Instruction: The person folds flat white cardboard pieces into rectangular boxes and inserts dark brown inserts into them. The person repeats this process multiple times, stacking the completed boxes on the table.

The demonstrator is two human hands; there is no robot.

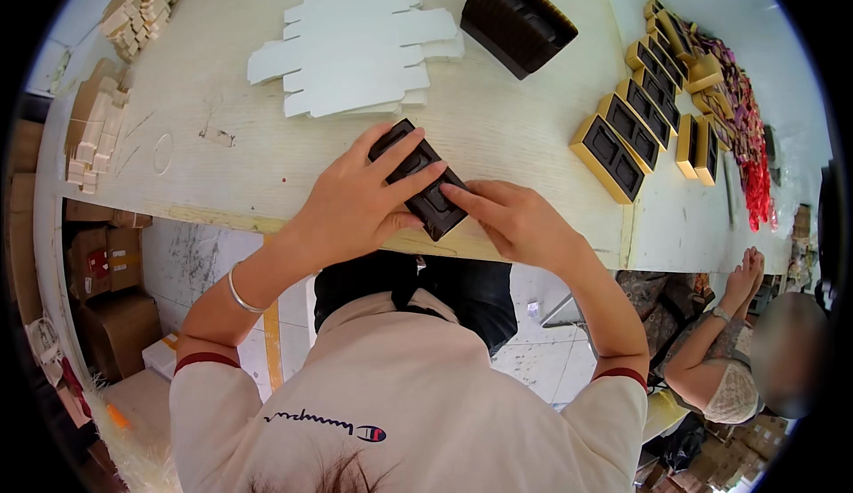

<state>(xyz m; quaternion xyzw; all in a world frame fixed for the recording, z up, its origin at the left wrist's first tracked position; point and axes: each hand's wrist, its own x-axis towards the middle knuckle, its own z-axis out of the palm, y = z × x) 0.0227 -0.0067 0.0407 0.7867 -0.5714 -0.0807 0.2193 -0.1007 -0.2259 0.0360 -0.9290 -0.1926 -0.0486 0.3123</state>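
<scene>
Both hands are gripping one dark brown plastic tray insert (418, 178) at the near edge of the desk (222, 164). Left hand (355, 200) is lying over its left side, fingers wrapping the top and thumb pressing near the lower end. Right hand (515, 222) is pinching the lower right corner with fingertips. Long axis is running diagonally, near-right to far-left, with the near end overhanging the desk edge slightly. Left hand is covering more of it; right is only touching the end.

Farther out, a stack of flat white die-cut box blanks (355, 49) is lying just beyond the tray. Another stack of dark inserts (517, 20) is sitting far right of centre. Gold boxes with inserts (622, 138) are lining the right side. Small tan cartons (93, 133) are piling up at far left. Another person's clasped hands (745, 275) are showing at right, below the desk.
</scene>
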